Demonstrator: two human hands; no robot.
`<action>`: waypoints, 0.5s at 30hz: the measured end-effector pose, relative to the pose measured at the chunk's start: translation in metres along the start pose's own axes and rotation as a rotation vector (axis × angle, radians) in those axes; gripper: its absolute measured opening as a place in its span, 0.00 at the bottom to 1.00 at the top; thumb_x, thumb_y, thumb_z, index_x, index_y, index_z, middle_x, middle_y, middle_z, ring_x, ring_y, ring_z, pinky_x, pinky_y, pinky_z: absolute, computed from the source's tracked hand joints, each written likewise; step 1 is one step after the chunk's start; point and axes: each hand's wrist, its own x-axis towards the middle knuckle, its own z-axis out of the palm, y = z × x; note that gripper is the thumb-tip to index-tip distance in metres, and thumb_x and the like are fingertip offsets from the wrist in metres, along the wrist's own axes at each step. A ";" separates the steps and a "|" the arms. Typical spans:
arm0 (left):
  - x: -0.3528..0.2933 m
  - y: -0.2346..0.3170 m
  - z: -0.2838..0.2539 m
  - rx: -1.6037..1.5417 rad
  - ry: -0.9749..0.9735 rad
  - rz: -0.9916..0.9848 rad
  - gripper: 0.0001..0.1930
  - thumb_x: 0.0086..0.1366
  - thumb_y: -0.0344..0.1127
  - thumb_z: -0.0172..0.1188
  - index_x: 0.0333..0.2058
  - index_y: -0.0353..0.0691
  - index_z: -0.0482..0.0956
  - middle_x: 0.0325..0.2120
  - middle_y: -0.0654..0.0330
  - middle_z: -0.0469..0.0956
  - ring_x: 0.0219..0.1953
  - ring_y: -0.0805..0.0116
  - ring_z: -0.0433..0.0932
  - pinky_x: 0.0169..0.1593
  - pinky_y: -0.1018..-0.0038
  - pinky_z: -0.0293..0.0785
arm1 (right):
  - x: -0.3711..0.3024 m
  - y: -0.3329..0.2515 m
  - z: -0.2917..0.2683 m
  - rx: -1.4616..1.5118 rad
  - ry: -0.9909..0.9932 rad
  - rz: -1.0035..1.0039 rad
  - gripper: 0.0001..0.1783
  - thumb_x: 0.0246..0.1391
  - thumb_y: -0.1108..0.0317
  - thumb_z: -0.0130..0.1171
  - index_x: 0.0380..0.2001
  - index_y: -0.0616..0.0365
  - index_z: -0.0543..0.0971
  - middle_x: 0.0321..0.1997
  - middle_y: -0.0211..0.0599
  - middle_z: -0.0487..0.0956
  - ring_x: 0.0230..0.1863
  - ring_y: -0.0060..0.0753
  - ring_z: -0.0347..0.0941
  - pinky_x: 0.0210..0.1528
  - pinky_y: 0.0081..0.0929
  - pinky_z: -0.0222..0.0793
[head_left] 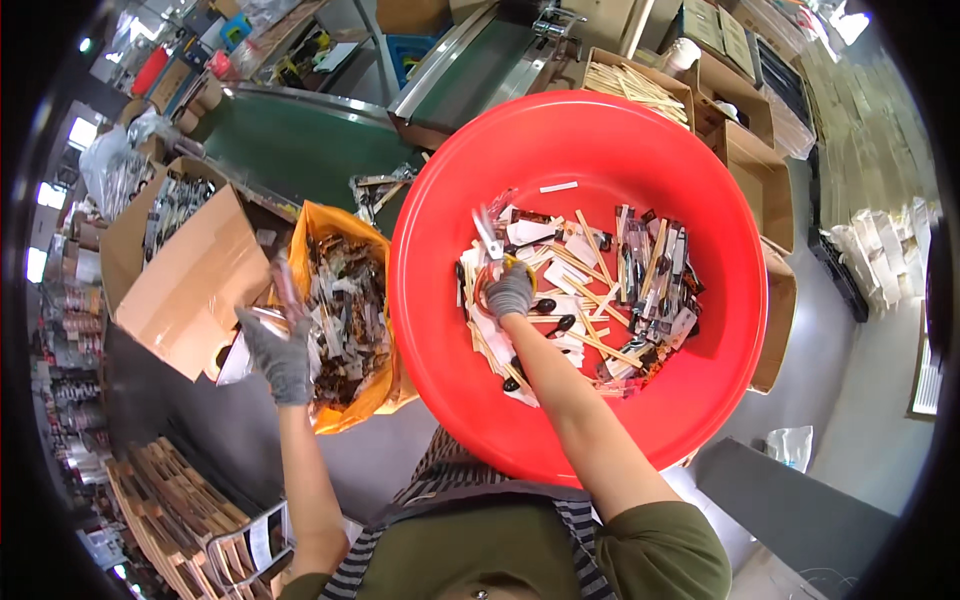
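Note:
My right hand [511,291], in a grey glove, is closed on a pair of scissors [489,240] with yellow-orange handles, blades pointing up and away over the red tub [580,130]. Under it lies a heap of wooden chopsticks [608,350], black spoons [545,306], white paper slips and cutlery packets [655,265]. My left hand [279,358], also gloved, is between a cardboard box [195,285] and an orange bag [376,395]. It holds a clear plastic packet [288,292], blurred by motion. The bag contains crumpled wrappers [345,310].
Beyond the bag runs a green conveyor belt [300,135]. A carton of chopsticks [640,92] stands behind the tub, with open cartons [755,180] along its right. Stacked flat cardboard [170,510] is at lower left, and a grey panel [790,500] at lower right.

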 end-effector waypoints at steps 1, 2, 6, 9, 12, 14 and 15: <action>-0.004 0.002 0.005 0.126 0.038 0.076 0.41 0.47 0.35 0.64 0.57 0.35 0.51 0.51 0.45 0.61 0.53 0.55 0.63 0.55 0.67 0.58 | 0.014 0.019 0.016 -0.002 -0.042 0.084 0.20 0.38 0.61 0.60 0.35 0.56 0.70 0.29 0.49 0.75 0.31 0.51 0.72 0.35 0.39 0.68; -0.006 0.001 -0.001 0.091 0.038 0.083 0.41 0.45 0.34 0.65 0.57 0.35 0.52 0.51 0.45 0.62 0.53 0.53 0.62 0.56 0.67 0.56 | 0.010 0.018 0.021 0.028 -0.021 0.035 0.17 0.41 0.60 0.60 0.34 0.55 0.71 0.28 0.45 0.76 0.29 0.45 0.73 0.32 0.37 0.69; -0.007 0.075 0.001 -0.596 -0.406 -0.184 0.29 0.53 0.34 0.60 0.53 0.37 0.60 0.51 0.52 0.63 0.50 0.66 0.66 0.50 0.73 0.65 | 0.019 0.023 0.027 1.964 -0.320 0.510 0.07 0.49 0.63 0.55 0.30 0.51 0.73 0.25 0.29 0.72 0.28 0.28 0.69 0.30 0.27 0.67; -0.010 0.155 0.009 -1.076 -0.786 -0.354 0.24 0.54 0.31 0.58 0.50 0.33 0.64 0.43 0.56 0.69 0.41 0.71 0.70 0.46 0.76 0.67 | -0.024 -0.045 -0.057 2.048 -0.659 0.571 0.12 0.44 0.69 0.60 0.33 0.55 0.71 0.29 0.30 0.73 0.34 0.27 0.70 0.35 0.25 0.67; -0.009 0.191 0.066 -1.485 -0.980 -0.539 0.17 0.55 0.33 0.57 0.42 0.31 0.70 0.39 0.54 0.73 0.42 0.71 0.72 0.46 0.78 0.68 | -0.032 -0.049 -0.083 1.410 -0.496 -0.134 0.19 0.39 0.81 0.60 0.37 0.58 0.68 0.32 0.33 0.73 0.35 0.25 0.69 0.38 0.26 0.68; -0.004 0.193 0.086 -1.475 -0.908 -0.463 0.17 0.54 0.30 0.57 0.43 0.32 0.69 0.37 0.55 0.73 0.40 0.70 0.73 0.44 0.78 0.70 | -0.019 -0.039 -0.090 1.374 -0.645 -0.174 0.18 0.43 0.75 0.60 0.39 0.59 0.68 0.33 0.38 0.74 0.34 0.31 0.71 0.38 0.28 0.70; -0.001 0.196 0.093 -1.463 -0.832 -0.390 0.17 0.54 0.27 0.56 0.43 0.32 0.68 0.36 0.56 0.73 0.37 0.70 0.74 0.42 0.78 0.71 | 0.012 -0.022 -0.093 1.849 -1.022 0.385 0.14 0.50 0.63 0.55 0.38 0.58 0.69 0.31 0.42 0.74 0.33 0.37 0.73 0.37 0.29 0.72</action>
